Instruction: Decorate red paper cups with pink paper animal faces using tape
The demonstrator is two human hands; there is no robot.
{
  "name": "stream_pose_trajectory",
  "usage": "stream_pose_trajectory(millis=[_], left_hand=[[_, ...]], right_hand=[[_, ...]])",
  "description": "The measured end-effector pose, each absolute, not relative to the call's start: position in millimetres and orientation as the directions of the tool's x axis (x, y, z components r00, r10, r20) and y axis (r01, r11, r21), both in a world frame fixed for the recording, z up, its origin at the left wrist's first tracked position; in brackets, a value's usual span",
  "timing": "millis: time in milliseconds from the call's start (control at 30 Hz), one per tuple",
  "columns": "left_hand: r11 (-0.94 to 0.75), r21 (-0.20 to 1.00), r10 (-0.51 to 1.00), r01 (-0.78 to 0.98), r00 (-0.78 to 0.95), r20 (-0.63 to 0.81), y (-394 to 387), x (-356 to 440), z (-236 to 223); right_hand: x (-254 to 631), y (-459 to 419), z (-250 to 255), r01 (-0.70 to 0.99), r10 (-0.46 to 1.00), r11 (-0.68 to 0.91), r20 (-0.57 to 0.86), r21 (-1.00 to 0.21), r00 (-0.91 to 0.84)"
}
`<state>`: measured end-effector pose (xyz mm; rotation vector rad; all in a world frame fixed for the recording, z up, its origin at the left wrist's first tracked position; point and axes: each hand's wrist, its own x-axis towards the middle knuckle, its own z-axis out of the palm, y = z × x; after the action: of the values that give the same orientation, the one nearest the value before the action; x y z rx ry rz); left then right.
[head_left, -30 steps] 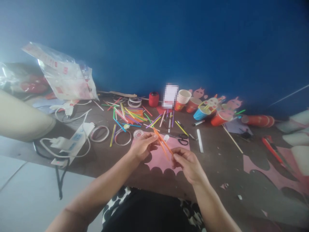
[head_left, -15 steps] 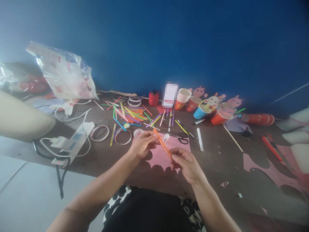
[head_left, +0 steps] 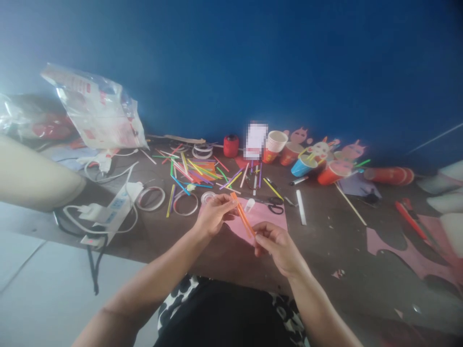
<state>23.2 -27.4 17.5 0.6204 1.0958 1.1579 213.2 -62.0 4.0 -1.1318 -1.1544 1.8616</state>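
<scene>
Over the middle of the table, a thin orange strip point(head_left: 243, 216) slants between my hands and looks like two lengths side by side. My left hand point(head_left: 214, 214) pinches its upper end between thumb and fingers. At the lower end, my right hand point(head_left: 271, 241) has its thumb and fingertips closed on the strip. Below them lies a pink paper sheet point(head_left: 269, 219), partly covered by my hands. Black-handled scissors point(head_left: 276, 207) rest on its right edge, and a small white piece point(head_left: 249, 205) shows just past the strip. A tape roll point(head_left: 207, 197) sits behind my left hand.
Coloured strips point(head_left: 197, 172) are heaped beyond my hands, with tape rings point(head_left: 151, 199) to the left. A power strip point(head_left: 115, 212) with cables lies at left. Paper cups point(head_left: 304, 165) stand at the back right. Another person's arm point(head_left: 36, 173) reaches in from the left.
My right hand has shifted slightly left along the strip's lower end. The strip now shows two lengths slightly apart. My left hand keeps its pinch.
</scene>
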Motion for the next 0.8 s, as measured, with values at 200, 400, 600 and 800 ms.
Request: stream_pose_trajectory(millis=[200, 400, 600, 800], left_hand=[[0.264, 0.875, 0.952, -0.406, -0.035, -0.304, -28, 27, 18], [0.251, 0.894, 0.955, -0.37, -0.054, -0.291, -29, 31, 20], [0.204, 0.932, 0.972, -0.299, -0.048, -0.228, -32, 34, 25], [0.314, 0.89, 0.948, -0.332, 0.061, -0.312, -34, 34, 27]], right_hand=[[214, -63, 8, -0.087, 0.819, -0.427, -0.344, -0.9, -0.459], [210, -58, 16, -0.032, 0.783, -0.426, -0.351, -0.904, -0.514], [194, -58, 12, -0.068, 0.785, -0.432, -0.338, -0.899, -0.52], [187, -53, 4, -0.171, 0.801, -0.436, -0.294, -0.884, -0.522]])
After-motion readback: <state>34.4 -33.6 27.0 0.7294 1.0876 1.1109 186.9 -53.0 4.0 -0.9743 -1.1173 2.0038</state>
